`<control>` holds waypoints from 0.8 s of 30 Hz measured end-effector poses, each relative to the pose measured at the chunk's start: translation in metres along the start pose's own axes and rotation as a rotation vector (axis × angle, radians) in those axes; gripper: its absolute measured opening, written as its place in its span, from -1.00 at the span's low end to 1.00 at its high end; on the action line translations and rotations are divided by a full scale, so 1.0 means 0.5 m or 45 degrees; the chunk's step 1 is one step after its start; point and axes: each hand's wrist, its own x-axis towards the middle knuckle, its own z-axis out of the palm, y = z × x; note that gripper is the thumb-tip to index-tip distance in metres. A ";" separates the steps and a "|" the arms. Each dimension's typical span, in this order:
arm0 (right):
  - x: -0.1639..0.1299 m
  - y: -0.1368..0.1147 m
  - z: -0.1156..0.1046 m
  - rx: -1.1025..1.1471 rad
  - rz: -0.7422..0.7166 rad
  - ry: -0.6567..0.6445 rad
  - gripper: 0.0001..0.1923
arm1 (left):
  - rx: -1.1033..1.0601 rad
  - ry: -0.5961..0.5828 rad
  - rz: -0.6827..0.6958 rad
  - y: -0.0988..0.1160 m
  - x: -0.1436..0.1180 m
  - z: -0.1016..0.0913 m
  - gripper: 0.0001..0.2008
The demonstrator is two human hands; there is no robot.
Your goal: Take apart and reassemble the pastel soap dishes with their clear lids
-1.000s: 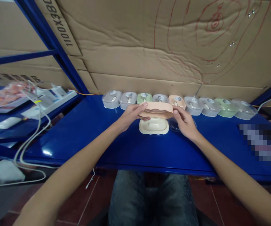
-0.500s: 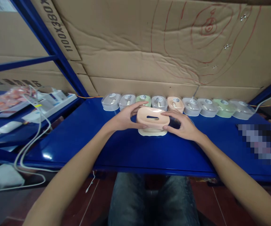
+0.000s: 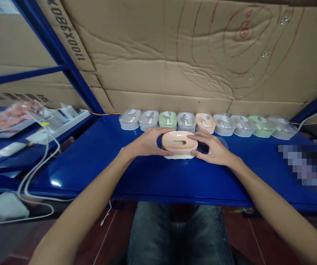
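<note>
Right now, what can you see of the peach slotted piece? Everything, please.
The peach piece is a rounded oblong, smooth and slightly glossy, apparently plastic, with a rim around a recessed top and one elongated slot in the middle. It lies roughly level, slot up, over the cream piece, whose edge shows beneath its near side; how closely they fit, I cannot tell. The left hand and right hand hold its opposite ends, thumbs on the near side.

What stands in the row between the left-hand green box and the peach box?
One grey box stands between the green box and the peach box in the head view.
</note>
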 end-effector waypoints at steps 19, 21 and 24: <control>-0.004 0.005 0.001 -0.050 -0.044 -0.034 -0.42 | 0.067 -0.118 -0.070 0.004 -0.004 0.002 -0.09; -0.003 0.004 0.001 -0.049 -0.041 -0.031 -0.42 | 0.072 -0.120 -0.058 0.004 -0.002 0.002 -0.09; -0.003 0.003 0.001 -0.046 -0.045 -0.029 -0.42 | 0.083 -0.121 -0.043 0.006 -0.002 0.002 -0.10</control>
